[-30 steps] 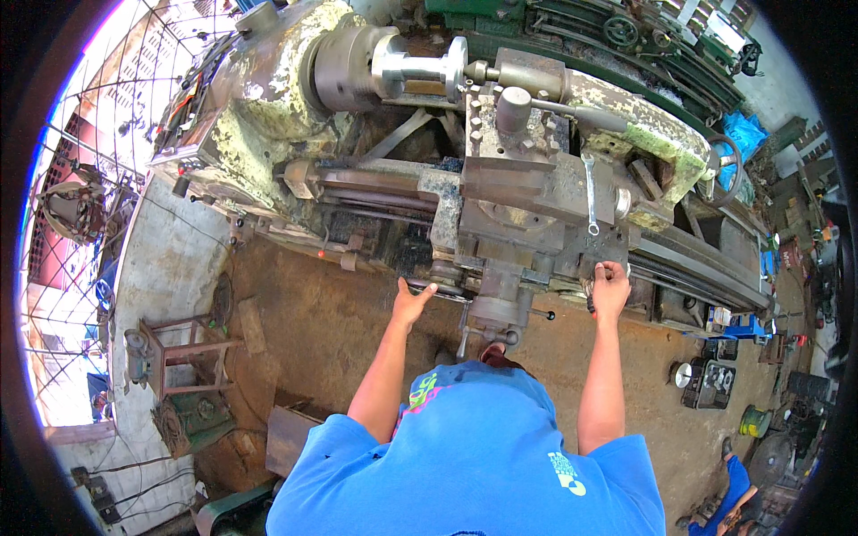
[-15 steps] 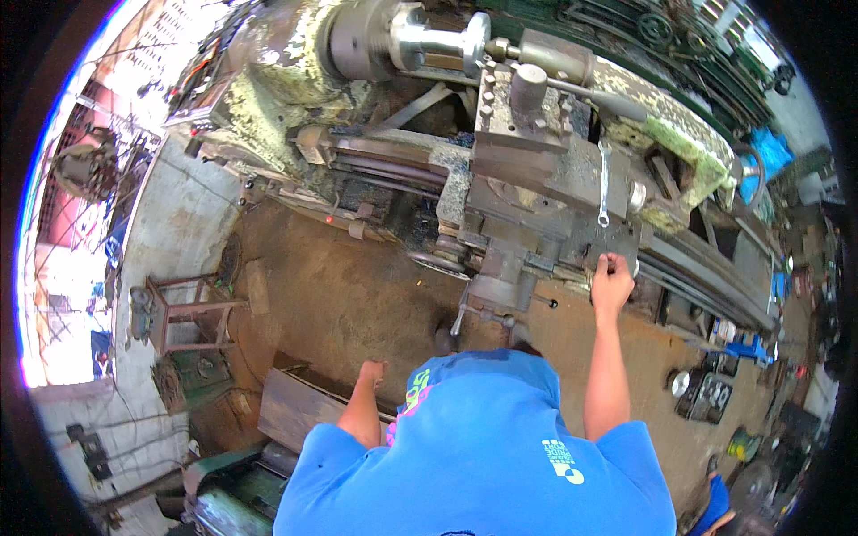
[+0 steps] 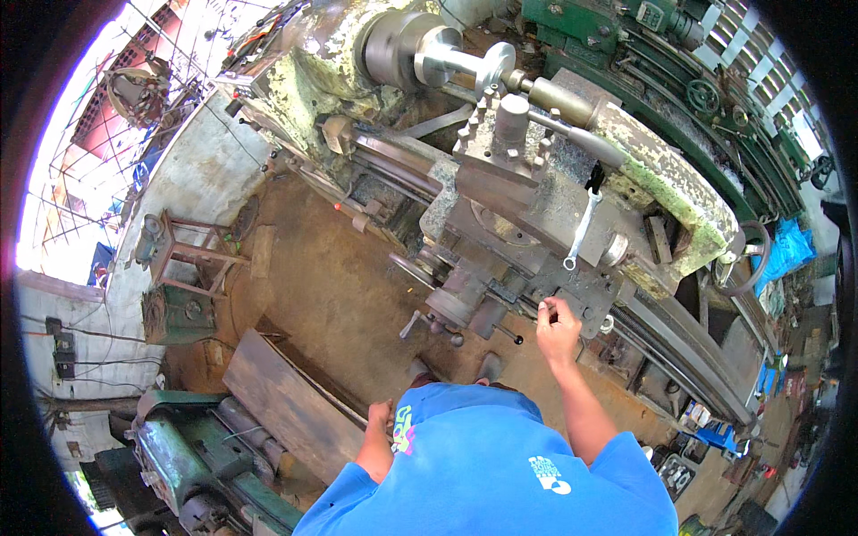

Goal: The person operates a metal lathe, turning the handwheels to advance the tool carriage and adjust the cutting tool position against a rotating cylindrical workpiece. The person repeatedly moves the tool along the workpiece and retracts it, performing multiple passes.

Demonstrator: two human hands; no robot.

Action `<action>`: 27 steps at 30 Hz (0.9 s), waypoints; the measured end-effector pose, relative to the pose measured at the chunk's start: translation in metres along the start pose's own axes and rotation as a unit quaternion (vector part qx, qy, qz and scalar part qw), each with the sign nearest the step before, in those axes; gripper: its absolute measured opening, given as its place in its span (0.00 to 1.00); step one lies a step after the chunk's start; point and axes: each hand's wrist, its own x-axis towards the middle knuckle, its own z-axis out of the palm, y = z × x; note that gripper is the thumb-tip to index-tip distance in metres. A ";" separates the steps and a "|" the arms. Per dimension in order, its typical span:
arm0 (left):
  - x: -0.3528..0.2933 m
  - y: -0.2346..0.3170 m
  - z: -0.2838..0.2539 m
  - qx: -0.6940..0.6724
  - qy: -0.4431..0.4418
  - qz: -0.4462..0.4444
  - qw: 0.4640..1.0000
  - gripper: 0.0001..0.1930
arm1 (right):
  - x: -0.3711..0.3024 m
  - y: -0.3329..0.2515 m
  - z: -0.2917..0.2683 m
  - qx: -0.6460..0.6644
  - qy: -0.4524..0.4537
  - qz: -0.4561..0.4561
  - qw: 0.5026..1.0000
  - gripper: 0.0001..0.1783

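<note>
At the near side of the lathe's carriage (image 3: 545,286), my right hand (image 3: 559,330) is closed in a pinch, thumb and fingertips together. Whatever sits between the fingertips is too small to make out. A combination wrench (image 3: 585,228) lies on the carriage just beyond that hand. Farther back stands the tool post (image 3: 509,134) with its bolts and long handle. The chuck (image 3: 402,46) holds a shiny flanged metal workpiece (image 3: 456,64), its far end against the tailstock center (image 3: 523,82). Low at my left side, my left hand (image 3: 381,416) hangs near a wooden board; its fingers are hard to make out.
The brown board (image 3: 286,402) leans beside a green machine (image 3: 188,456) at lower left. A wooden stool frame (image 3: 197,255) stands by the wall. Crank handles (image 3: 438,330) stick out toward me from the carriage. Another green lathe (image 3: 688,107) stands behind.
The whole view has turned and shifted, so the lathe sits more tilted. My right hand stays pinched at the carriage's near side. My left hand now appears lower, closer against my side.
</note>
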 end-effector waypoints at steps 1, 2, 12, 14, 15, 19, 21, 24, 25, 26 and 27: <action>-0.005 -0.002 0.004 0.002 0.002 -0.019 1.000 0.13 | 0.000 -0.001 0.000 0.008 0.000 -0.003 1.000 0.07; -0.009 -0.003 0.007 0.008 0.003 -0.042 0.999 0.12 | 0.000 -0.001 -0.001 0.016 0.001 -0.005 1.000 0.07; 0.022 0.064 0.027 0.016 -0.027 0.058 0.998 0.16 | -0.002 0.002 0.001 0.071 0.063 0.001 0.996 0.04; 0.029 0.077 0.025 -0.013 -0.037 0.099 0.994 0.15 | -0.002 0.003 0.003 0.056 0.076 -0.007 0.996 0.04; 0.032 0.082 0.023 -0.006 -0.041 0.121 0.992 0.13 | -0.001 0.003 0.003 0.047 0.081 -0.001 0.996 0.04; 0.043 0.083 0.009 -0.010 -0.013 0.104 0.994 0.12 | -0.001 0.005 0.004 0.010 0.059 0.032 0.998 0.05; 0.053 0.075 -0.006 0.010 -0.040 0.093 0.995 0.14 | -0.002 0.005 0.005 -0.017 0.083 0.018 0.996 0.05; 0.073 0.060 -0.038 0.054 -0.060 0.023 0.997 0.15 | -0.005 0.003 0.008 -0.069 0.128 -0.013 0.989 0.06; 0.082 0.057 -0.055 0.032 -0.109 -0.006 0.993 0.14 | -0.005 0.002 0.010 -0.063 0.139 0.013 0.988 0.07; 0.090 0.055 -0.070 0.022 -0.144 -0.069 0.987 0.14 | -0.006 0.002 0.011 -0.100 0.143 0.038 0.984 0.08; 0.099 0.053 -0.085 0.016 -0.158 -0.049 0.986 0.14 | -0.007 0.001 0.012 -0.120 0.166 0.019 0.979 0.08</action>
